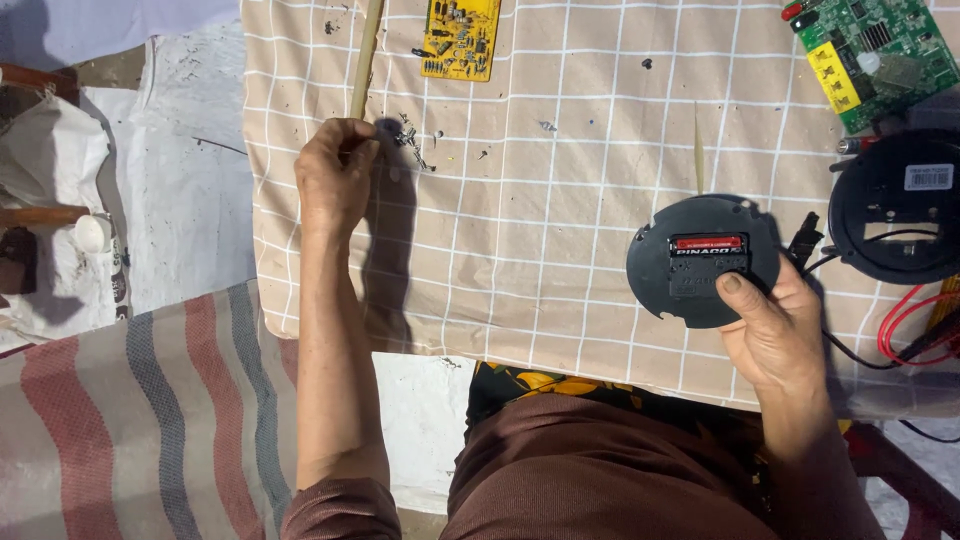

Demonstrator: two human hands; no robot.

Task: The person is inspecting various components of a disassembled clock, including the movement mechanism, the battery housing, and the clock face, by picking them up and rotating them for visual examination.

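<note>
The person's left hand point(335, 170) is clenching round the lower end of a long pale stick point(365, 55), which is running off toward twelve o'clock beside a scatter of small metal bits point(410, 140). A yellow circuit board point(460, 38) is lying untouched on the checked cloth point(520, 230). At four o'clock the right hand point(775, 325) is gripping a round black disc-shaped unit point(700, 260), thumb pressing its face; it is perhaps a clock movement. A matching black round housing point(895, 205) is sitting apart, so reassembly looks unfinished.

yellow circuit board point(460, 38), green board point(880, 55)
</note>
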